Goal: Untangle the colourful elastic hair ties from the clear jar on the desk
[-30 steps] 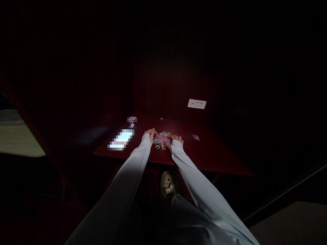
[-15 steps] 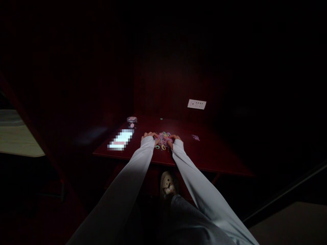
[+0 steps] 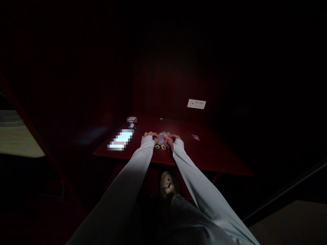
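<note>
A loose pile of small colourful bands, mostly pink and purple, lies on the dark red table. My left hand touches the pile's left side, its fingers curved and apart. At the right side, my right hand bends its fingers into the bands; whether a band is between its fingertips is too small to tell. A green band and a yellow band lie at the pile's near edge. To the right is a small separate purple heap.
A round clear container stands at the back left, behind a bright blurred-out rectangle. One green ring lies near the back wall, which carries a white socket plate. Below the table's front edge a shoe shows.
The fingers of my right hand have shifted very slightly at the pile. Otherwise the hands and the objects look the same.
</note>
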The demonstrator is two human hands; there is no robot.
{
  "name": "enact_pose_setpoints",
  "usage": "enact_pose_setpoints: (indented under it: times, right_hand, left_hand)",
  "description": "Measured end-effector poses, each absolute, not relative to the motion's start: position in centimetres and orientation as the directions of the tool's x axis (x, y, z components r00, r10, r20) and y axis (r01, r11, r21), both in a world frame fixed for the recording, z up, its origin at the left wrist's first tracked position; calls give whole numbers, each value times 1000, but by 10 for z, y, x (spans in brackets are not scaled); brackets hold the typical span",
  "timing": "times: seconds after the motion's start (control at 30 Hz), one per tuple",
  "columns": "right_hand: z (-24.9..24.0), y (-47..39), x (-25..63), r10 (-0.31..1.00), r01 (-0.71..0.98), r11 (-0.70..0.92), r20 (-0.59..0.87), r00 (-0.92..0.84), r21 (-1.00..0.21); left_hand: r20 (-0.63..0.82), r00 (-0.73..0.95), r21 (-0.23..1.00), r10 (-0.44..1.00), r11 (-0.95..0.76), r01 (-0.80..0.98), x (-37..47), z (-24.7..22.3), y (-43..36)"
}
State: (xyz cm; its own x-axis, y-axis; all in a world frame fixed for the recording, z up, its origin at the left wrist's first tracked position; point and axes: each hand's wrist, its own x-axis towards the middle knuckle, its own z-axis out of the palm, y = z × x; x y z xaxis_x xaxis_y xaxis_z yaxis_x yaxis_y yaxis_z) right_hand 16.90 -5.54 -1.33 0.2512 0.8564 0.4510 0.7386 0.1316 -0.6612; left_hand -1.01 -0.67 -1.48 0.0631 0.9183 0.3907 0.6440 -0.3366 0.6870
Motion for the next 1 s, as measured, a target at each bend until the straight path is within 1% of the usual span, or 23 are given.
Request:
enact_pose_setpoints:
  times: [0.1, 0.23, 0.37, 0.5, 0.57, 0.67, 0.87, 1.0]
  right_hand:
    - [-12, -55, 168, 868, 757, 92, 424, 257, -647]
    - [-9, -58, 165, 879, 809, 44, 408, 247, -586]
    - [-6, -61, 161, 892, 832, 69, 408, 195, -550]
    - [-4, -63, 157, 888, 827, 105, 426, 172, -552]
    - [-4, -64, 156, 883, 822, 115, 436, 172, -557]
    - [-5, -63, 156, 875, 803, 123, 446, 190, -583]
    - [-8, -56, 163, 842, 679, 157, 456, 287, -717]
    - [-11, -49, 167, 848, 682, 120, 431, 307, -721]
  left_hand:
    - [399, 34, 706, 916, -330, 627, -9, -14, -6]
    - [392, 19, 742, 920, -329, 584, -9, -13, -4]
    - [409, 10, 792, 913, -360, 492, -8, -18, 2]
    - [429, 51, 836, 902, -418, 355, -6, -24, 8]
    - [425, 50, 856, 904, -420, 301, -5, -24, 9]
    - [420, 54, 868, 906, -419, 266, -4, -22, 8]
    - [429, 77, 861, 900, -433, 266, -6, -23, 10]
    - [450, 99, 843, 887, -459, 280, -7, -28, 15]
